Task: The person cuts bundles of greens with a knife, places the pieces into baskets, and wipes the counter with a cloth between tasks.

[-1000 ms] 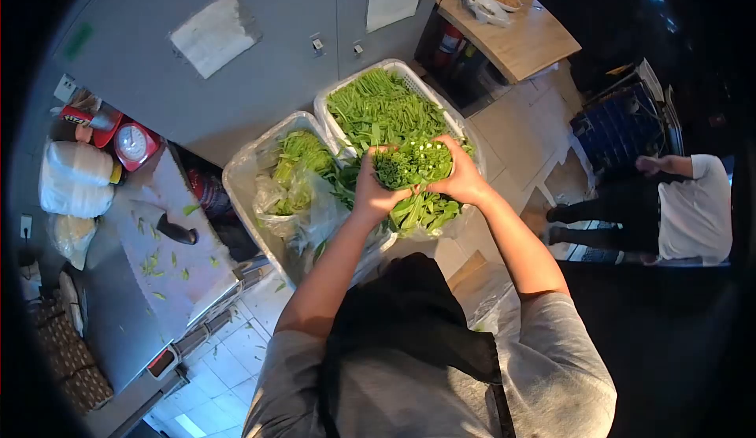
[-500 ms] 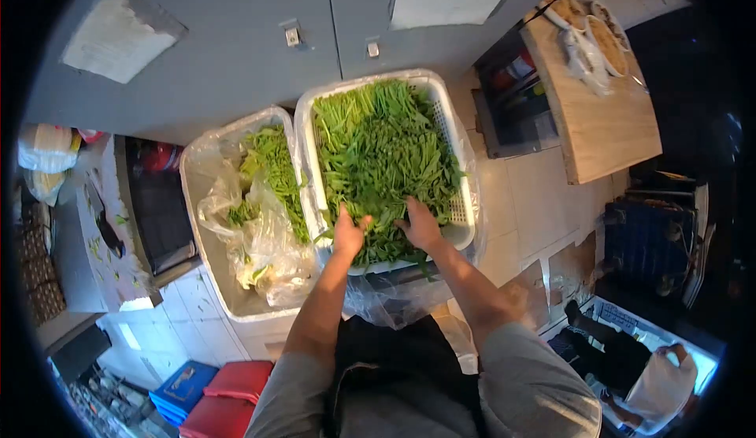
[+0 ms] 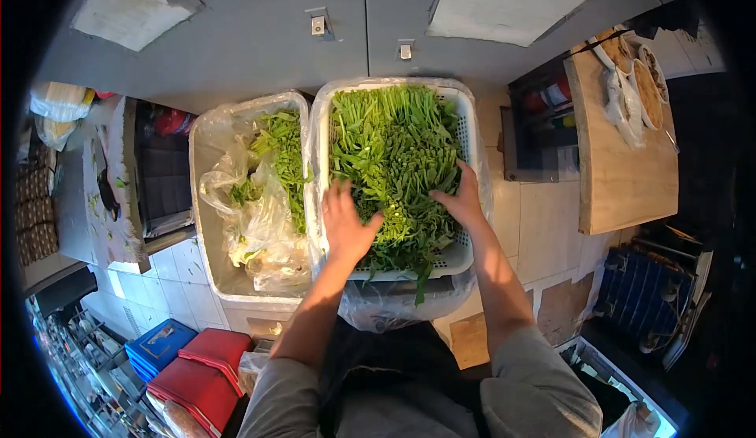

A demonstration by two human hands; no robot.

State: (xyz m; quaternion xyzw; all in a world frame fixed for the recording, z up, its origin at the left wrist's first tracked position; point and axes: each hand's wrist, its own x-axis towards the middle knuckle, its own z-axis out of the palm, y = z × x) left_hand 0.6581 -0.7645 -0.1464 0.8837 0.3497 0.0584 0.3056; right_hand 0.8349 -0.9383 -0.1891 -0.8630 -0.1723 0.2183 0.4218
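Leafy greens (image 3: 402,154) fill a white perforated basket (image 3: 466,119) in front of me, stems toward the far side and leaves toward me. My left hand (image 3: 346,221) rests on the near left part of the greens, fingers spread and thumb pointing inward. On the right edge of the pile lies my right hand (image 3: 466,198), its thumb apart from its fingers, with some fingertips hidden at the basket's side. Neither hand is closed round a bunch. Clear plastic (image 3: 378,308) hangs below the basket's near rim.
Left of the basket stands a pale tub (image 3: 201,233) with more greens (image 3: 279,146) and a crumpled clear bag (image 3: 264,217). A wooden table (image 3: 626,186) with bowls is at right. Grey cabinet doors (image 3: 252,44) stand behind. Red boxes (image 3: 197,383) lie lower left.
My hands have moved farther apart, from the near middle of the greens to their left and right sides. The view has shifted slightly. The person at lower right is now mostly out of view.
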